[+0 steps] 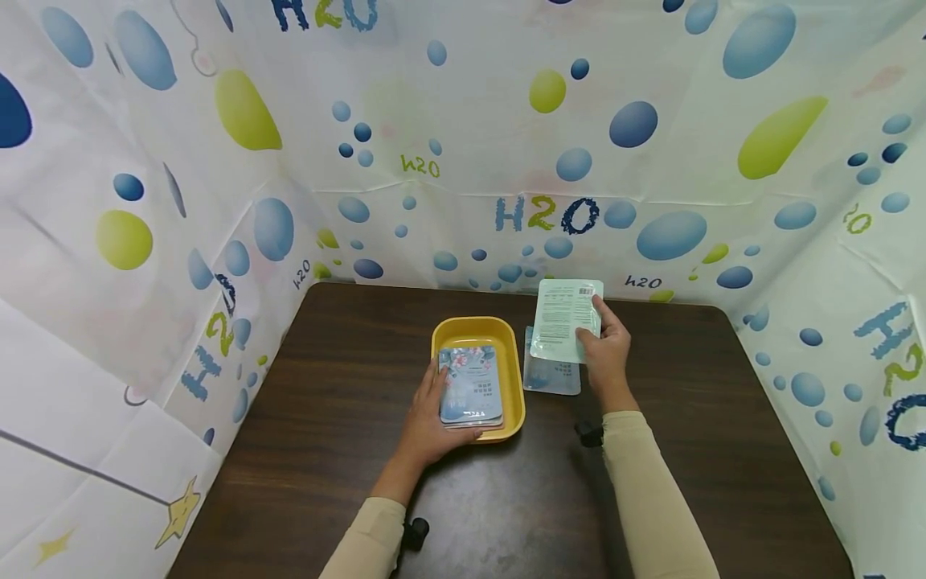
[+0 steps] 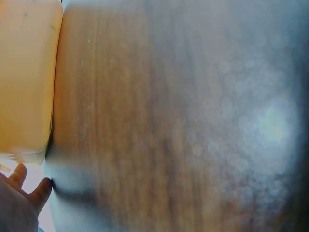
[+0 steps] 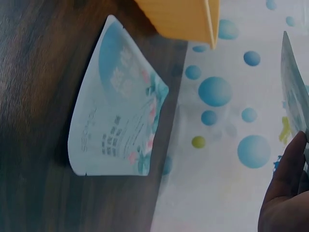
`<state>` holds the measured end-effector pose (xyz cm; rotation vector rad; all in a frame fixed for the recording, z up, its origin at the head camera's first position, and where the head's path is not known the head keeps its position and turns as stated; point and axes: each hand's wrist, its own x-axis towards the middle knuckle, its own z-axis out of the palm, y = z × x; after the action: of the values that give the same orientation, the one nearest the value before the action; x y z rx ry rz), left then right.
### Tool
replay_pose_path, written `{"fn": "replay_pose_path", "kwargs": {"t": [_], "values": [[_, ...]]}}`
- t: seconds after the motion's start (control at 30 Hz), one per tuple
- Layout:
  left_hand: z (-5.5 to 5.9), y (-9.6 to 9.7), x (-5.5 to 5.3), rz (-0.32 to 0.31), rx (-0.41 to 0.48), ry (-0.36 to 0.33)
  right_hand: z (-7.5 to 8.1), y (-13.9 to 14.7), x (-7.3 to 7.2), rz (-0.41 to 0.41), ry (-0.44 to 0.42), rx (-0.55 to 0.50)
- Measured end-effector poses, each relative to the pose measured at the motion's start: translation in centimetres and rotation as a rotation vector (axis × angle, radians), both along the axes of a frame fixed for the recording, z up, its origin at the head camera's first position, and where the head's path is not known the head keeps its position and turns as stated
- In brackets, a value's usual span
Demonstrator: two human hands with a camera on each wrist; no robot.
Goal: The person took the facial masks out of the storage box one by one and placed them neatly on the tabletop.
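In the head view my right hand (image 1: 609, 354) pinches a pale green face mask packet (image 1: 567, 318), its printed text side facing up, thumb on the near face. Below it a blue flowered face mask packet (image 1: 553, 376) lies on the table, partly covered in that view; the right wrist view shows this packet (image 3: 118, 106) whole. My left hand (image 1: 432, 414) holds a stack of blue flowered face mask packets (image 1: 472, 386) at its lower left corner, in the yellow tray (image 1: 511, 342). The left wrist view shows the tray's outer wall (image 2: 26, 77) and two fingertips.
A dark brown wooden table (image 1: 311, 418) carries everything. Behind and beside it hangs a white sheet (image 1: 463, 121) printed with blue and green dots and H2O lettering. The tray stands left of the loose packet, close to it.
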<state>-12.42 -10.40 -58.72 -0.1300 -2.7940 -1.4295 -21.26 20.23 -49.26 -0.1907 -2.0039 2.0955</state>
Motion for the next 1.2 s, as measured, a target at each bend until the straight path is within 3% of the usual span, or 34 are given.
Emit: {"fn": "replay_pose_path", "kwargs": {"t": [0.5,0.7,1.2], "values": [[-0.1,0.0,0.1,0.0,0.005,0.014,-0.4,2.6,-0.1,-0.074,-0.025,0.059],[-0.1,0.0,0.1,0.002,0.004,0.003,-0.7,3.7,-0.2,-0.105,-0.075,0.077],[0.1,0.1,0.1,0.012,-0.016,0.016,-3.6,6.9,0.3,-0.149,-0.191,0.164]]}}
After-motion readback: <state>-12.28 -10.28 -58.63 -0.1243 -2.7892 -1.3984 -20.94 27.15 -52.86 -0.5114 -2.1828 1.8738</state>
